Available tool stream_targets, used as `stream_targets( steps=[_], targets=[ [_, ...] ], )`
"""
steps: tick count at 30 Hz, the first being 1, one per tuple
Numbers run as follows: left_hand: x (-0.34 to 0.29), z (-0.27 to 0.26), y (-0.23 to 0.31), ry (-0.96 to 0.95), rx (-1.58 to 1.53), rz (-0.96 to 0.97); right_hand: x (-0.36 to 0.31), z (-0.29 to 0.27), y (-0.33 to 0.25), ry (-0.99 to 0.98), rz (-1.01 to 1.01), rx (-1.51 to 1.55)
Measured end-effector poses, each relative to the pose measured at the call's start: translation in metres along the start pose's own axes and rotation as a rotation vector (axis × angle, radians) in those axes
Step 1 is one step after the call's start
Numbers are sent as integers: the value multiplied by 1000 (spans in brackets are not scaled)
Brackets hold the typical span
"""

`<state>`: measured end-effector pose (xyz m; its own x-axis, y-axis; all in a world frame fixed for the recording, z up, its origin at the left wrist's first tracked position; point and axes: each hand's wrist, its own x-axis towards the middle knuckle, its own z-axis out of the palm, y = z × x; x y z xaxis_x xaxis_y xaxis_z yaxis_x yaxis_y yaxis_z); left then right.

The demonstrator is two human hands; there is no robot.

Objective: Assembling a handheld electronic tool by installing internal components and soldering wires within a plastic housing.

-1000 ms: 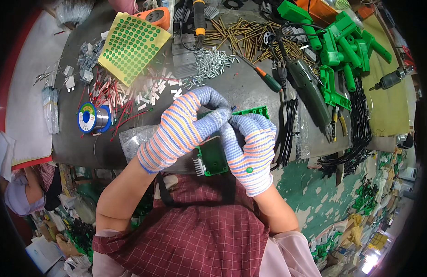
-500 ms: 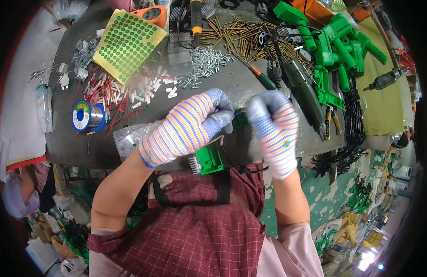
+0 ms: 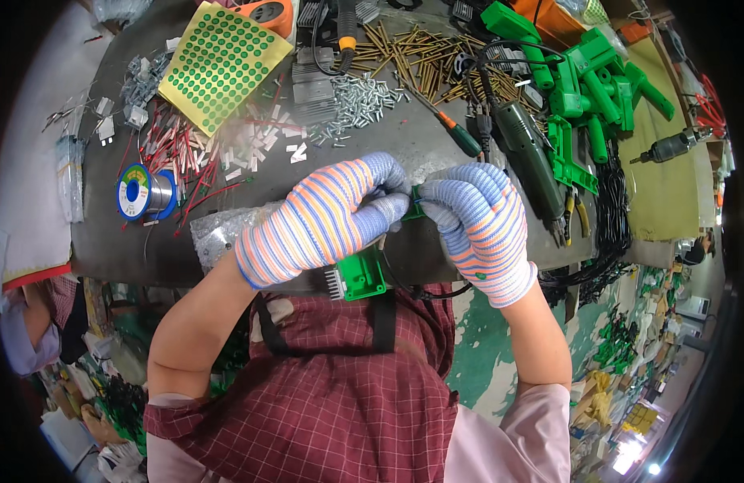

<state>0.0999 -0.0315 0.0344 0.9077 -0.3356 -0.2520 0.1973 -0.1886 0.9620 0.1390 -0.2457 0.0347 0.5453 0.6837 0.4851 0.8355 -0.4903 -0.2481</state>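
In the head view, I see the gloved left hand (image 3: 328, 216) curled, its thumb drawn in close to the bent fingers; I can't tell what it grips. The gloved right hand (image 3: 491, 229) is bent narrow too, fingertips at a small green edge (image 3: 415, 206) between the hands, its grip hidden from me. Just below the left hand sits the open green housing (image 3: 364, 278), a silver finned piece (image 3: 334, 283) at its left side, near the table's front edge.
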Motion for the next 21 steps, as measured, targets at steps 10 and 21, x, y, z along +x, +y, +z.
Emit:
stream_targets(
  steps=[10,21],
  targets=[
    [-4,7,-11,294,687,581,7,-7,-14,-226,591,731],
    [-4,5,-6,158,184,183,2,-5,-13,74,146,148]
  ],
)
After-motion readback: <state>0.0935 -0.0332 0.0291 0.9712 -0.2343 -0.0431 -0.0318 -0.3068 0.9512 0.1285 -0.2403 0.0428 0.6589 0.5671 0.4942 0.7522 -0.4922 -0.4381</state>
